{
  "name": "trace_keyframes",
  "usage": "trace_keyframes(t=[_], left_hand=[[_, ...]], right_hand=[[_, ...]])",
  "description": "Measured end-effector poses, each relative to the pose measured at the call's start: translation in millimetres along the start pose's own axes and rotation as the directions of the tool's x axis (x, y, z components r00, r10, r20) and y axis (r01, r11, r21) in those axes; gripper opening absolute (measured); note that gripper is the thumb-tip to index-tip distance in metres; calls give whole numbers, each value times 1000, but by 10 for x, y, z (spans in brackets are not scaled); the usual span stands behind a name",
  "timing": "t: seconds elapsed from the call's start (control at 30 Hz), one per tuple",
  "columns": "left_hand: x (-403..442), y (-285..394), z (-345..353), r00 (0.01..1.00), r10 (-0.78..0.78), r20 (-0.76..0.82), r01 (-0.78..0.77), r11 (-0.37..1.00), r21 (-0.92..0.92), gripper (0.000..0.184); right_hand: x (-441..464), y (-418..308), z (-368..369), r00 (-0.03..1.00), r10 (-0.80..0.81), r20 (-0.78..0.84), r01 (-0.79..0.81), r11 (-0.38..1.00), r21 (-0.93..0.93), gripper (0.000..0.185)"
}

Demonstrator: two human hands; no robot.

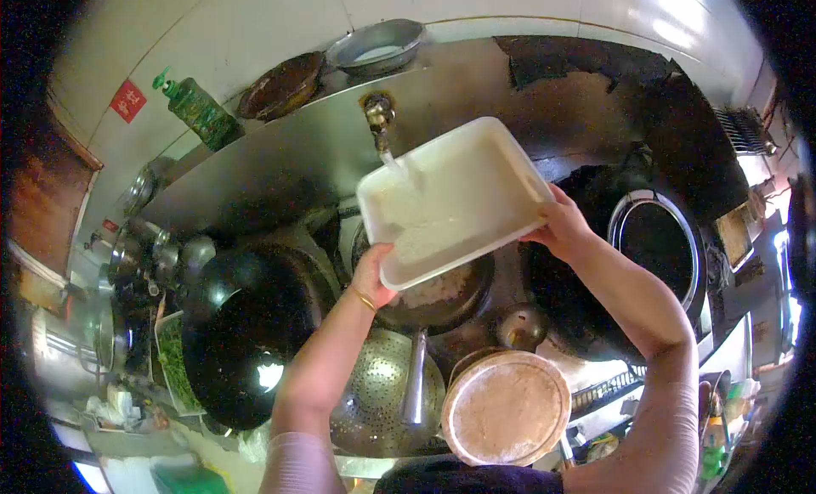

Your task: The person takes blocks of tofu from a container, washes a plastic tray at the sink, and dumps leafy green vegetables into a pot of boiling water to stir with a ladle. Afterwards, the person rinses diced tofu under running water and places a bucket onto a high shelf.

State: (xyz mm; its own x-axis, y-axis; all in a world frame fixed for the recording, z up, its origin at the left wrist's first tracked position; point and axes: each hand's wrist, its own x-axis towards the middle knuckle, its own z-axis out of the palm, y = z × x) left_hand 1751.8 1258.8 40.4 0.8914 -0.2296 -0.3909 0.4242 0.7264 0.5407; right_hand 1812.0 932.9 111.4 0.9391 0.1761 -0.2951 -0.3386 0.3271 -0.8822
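Note:
Both my hands grip a white rectangular tray [463,175], tilted under a running faucet [380,112]. Water [395,164] streams into its upper left part, and a little water lies inside. My left hand [372,277] is closed on the lower left corner, with a gold bangle on the wrist. My right hand [563,226] is closed on the right-hand rim. Directly beneath the tray is a frying pan [484,282] with pale food pieces [438,287] in it, partly hidden by the tray.
A perforated colander [387,392] and a round wooden lid [507,409] sit close to my body. Large dark woks [242,341] flank the pan. A green pump bottle [200,110] and metal basin [376,48] stand on the back ledge. Greens [175,362] fill a left-hand tray.

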Motion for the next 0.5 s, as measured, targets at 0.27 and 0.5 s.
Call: trace_keyframes(t=[0.27,0.5], left_hand=[[-664,293,-189,902,401,-159,-365,906,215,50],[-1111,106,-532,910,356,-212,-376,924,-67,53]], right_hand=[[878,1003,421,994,60,-89,-76,979,-187,27],[788,851,857,933,-342,109,326,681,-656,25]])
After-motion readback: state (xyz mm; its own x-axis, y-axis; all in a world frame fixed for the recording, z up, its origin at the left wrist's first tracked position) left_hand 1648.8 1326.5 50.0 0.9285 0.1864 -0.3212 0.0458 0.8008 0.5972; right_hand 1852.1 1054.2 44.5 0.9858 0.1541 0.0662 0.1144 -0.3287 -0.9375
